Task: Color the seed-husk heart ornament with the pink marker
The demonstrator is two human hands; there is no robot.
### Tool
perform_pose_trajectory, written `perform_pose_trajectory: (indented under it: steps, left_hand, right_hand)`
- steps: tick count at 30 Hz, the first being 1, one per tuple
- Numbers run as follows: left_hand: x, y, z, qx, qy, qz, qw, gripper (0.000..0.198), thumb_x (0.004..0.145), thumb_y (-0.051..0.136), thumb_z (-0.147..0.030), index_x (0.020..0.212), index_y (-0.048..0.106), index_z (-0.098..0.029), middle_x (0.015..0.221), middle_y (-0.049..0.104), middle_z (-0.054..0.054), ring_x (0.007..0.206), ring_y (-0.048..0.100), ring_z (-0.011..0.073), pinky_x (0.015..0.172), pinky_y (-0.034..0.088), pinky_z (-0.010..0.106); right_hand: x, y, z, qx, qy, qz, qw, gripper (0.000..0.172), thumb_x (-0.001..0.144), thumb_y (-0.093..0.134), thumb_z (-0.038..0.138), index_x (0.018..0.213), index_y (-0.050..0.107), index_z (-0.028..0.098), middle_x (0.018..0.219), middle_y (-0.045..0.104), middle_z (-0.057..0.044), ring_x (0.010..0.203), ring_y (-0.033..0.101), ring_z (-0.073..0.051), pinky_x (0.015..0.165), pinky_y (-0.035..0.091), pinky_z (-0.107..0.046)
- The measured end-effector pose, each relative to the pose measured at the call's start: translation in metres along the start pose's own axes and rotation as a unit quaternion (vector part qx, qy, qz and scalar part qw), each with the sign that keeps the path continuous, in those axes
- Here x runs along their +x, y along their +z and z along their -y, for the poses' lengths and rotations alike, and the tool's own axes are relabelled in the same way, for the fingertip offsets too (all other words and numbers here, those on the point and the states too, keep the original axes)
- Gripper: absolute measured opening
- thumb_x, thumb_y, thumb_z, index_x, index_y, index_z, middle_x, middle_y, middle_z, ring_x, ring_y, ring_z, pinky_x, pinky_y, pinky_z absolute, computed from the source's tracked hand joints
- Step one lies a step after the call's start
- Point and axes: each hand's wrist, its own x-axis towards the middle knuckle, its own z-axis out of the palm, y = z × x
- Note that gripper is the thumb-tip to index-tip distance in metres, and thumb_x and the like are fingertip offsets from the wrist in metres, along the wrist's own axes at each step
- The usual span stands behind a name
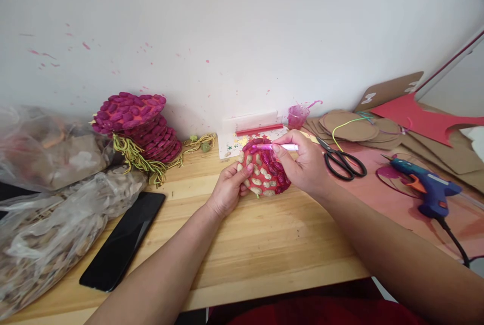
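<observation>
My left hand (229,188) grips the left edge of a red disc covered in peanuts (261,173), thumb on top. The peanuts along its right and upper sides are wet magenta; those at the left and middle are bare tan. My right hand (301,163) is closed around a white-handled paintbrush (284,147), whose magenta-coated tip touches the upper part of the disc. Behind it stands a clear cup stained with magenta paint (297,116). At the left is a stack of magenta peanut discs (132,118) with yellow-green yarn tassels (138,156).
A black phone (123,241) and plastic bags (49,234), one full of peanuts, lie at the left. To the right are black-handled scissors (342,161), cardboard discs (348,126), red paper (419,116) and a blue glue gun (427,181) with its cord. The paint-spattered wall (234,38) bounds the back.
</observation>
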Motion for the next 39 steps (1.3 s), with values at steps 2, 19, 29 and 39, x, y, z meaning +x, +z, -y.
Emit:
perform_pose_trajectory:
  steps: [2,19,29,39]
  left_hand:
    - [0.0005,-0.0001,-0.0007,-0.006,-0.003,-0.008,1.0,0.055,0.062,0.091,-0.047,0.065,0.045,-0.018,0.049,0.041,-0.009,0.041,0.028,0.0017,0.04,0.019,0.016]
    - [0.0,-0.0007,-0.0007,0.0,-0.016,-0.004,1.0,0.057,0.062,0.091,-0.047,0.063,0.042,-0.018,0.048,0.038,-0.009,0.04,0.026,0.0016,0.04,0.017,0.016]
    - [-0.001,-0.0004,-0.0004,0.005,-0.013,-0.013,1.0,0.055,0.06,0.092,-0.047,0.064,0.045,-0.018,0.048,0.041,-0.009,0.041,0.028,0.002,0.04,0.019,0.016]
    - [0.0001,-0.0013,0.002,0.014,0.001,-0.004,1.0,0.056,0.064,0.09,-0.048,0.064,0.042,-0.019,0.047,0.039,-0.01,0.04,0.026,0.0019,0.04,0.018,0.016]
  right_hand:
    - [0.0009,-0.001,-0.0003,-0.006,-0.01,-0.009,1.0,0.004,0.094,0.061,0.025,0.09,0.062,0.023,0.085,0.071,-0.003,0.082,0.065,-0.02,0.08,0.049,-0.037]
    - [0.0028,-0.0034,0.0023,0.02,-0.013,0.001,1.0,0.005,0.094,0.061,0.025,0.091,0.062,0.023,0.088,0.073,-0.003,0.082,0.067,-0.02,0.077,0.05,-0.036]
    - [0.0047,-0.0054,-0.0019,-0.024,-0.013,-0.026,0.999,0.006,0.093,0.062,0.026,0.088,0.061,0.023,0.087,0.073,-0.003,0.083,0.067,-0.021,0.08,0.047,-0.037]
    - [0.0045,-0.0043,-0.0008,-0.012,-0.022,-0.016,1.0,0.005,0.093,0.062,0.024,0.089,0.062,0.022,0.084,0.072,-0.002,0.078,0.066,-0.019,0.075,0.049,-0.033]
